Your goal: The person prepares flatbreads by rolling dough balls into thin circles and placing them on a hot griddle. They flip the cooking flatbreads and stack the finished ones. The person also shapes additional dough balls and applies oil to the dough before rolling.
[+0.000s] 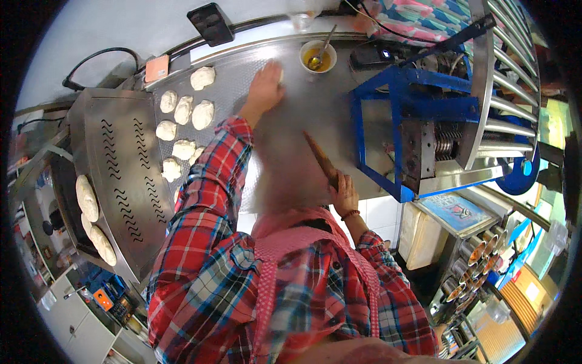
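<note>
My left hand is stretched palm down over the far part of the metal worktop. A small pale bit, perhaps dough, shows beside its fingers; what lies under the palm is hidden. At the worktop's near edge, my right hand grips one end of a tapered brown wooden stick, like a slim rolling pin. The stick's thin end points away over the worktop. Several lumps of pale dough sit on the dimpled metal surface left of my left arm, which partly covers some.
Beyond my left hand stands a bowl of yellow liquid with a spoon. A blue-framed machine with metal bars occupies the right. At left, a slotted metal housing has long dough pieces at its edge. Metal canisters stand lower right.
</note>
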{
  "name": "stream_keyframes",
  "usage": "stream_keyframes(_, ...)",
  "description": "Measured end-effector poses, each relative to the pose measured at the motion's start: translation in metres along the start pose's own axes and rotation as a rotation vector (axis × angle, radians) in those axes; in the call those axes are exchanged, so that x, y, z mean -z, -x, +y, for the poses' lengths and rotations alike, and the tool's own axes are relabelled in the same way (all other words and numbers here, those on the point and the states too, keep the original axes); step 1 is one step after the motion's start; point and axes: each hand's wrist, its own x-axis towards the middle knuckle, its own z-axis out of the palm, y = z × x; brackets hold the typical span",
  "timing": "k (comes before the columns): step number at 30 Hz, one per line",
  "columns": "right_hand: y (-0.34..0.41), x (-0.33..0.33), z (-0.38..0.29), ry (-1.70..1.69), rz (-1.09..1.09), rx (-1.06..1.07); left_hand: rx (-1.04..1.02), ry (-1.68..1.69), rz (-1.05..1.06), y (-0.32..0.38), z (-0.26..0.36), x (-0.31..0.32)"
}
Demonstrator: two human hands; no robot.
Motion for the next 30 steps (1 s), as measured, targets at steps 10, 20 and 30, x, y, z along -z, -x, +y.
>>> stream_keyframes(10,0.002,-0.006,0.009,0.136,0.039,0.047,0.391,0.307,0.139,-0.035,-0.015,-0.002)
stream_keyframes(20,0.006,-0.009,0.001,0.136,0.038,-0.028,0.414,0.806,-0.366,0.069,0.036,0.036)
stream_keyframes(30,0.005,-0.018,0.005,0.145,0.143,0.035,0.044,0.133,-0.109,0.178,0.092,0.035)
